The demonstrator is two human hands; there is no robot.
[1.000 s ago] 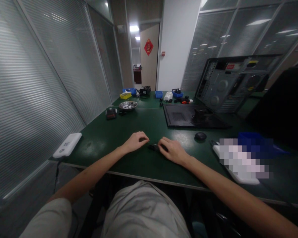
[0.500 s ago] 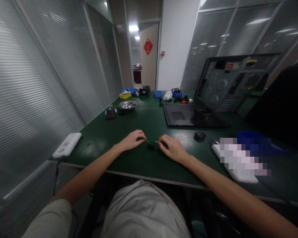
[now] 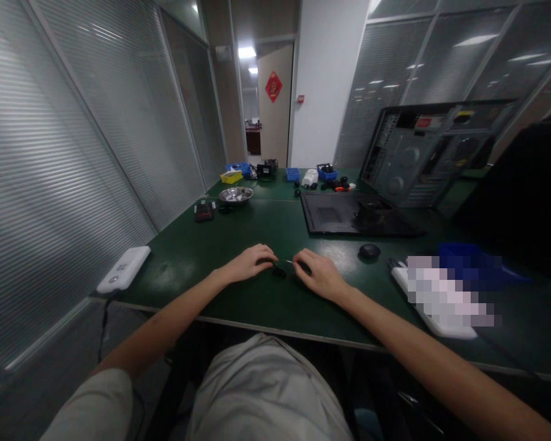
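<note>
My left hand (image 3: 253, 262) brings its pinched green sliver (image 3: 277, 263) nearer the small black piece (image 3: 280, 273), gathering parts (right hand (image 3: 322, 277) pinches a thin silvery rod (image 3: 289, 262)).

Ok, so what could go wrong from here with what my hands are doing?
The thin tool in your right hand points towards your left hand, so a slip might jab it. The small black part between them could get nudged, and it may be hard to spot on the dark green table.
</note>
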